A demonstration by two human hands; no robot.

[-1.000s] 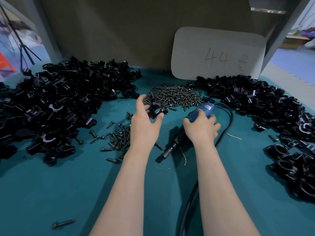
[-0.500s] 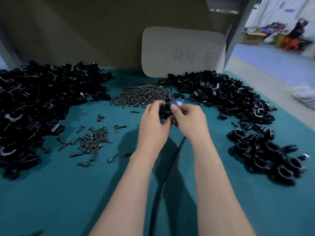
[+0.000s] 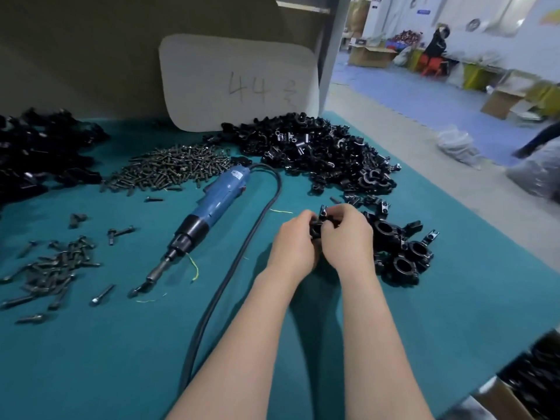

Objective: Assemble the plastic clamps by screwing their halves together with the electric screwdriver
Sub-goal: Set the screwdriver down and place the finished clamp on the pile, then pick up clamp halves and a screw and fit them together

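Both hands hold one black plastic clamp (image 3: 321, 224) between them, just above the teal table (image 3: 91, 359). My left hand (image 3: 295, 247) grips its left side and my right hand (image 3: 348, 237) grips its right side, fingers curled over the top. The clamp is mostly hidden by the fingers. The blue electric screwdriver (image 3: 209, 207) lies on the table to the left of my hands, its bit pointing toward me and left. Its black cable (image 3: 242, 262) curves past my left forearm.
A pile of assembled clamps (image 3: 400, 253) sits right beside my right hand. Loose clamp halves (image 3: 318, 153) are heaped behind it and another heap (image 3: 39, 156) is at far left. Screws lie in a back pile (image 3: 172, 168) and a near-left scatter (image 3: 51, 271). A white card (image 3: 236, 83) leans on the wall.
My right hand has let go of the screwdriver, which now lies on the table. Both hands moved right with the clamp, next to the assembled pile. The view swung right.
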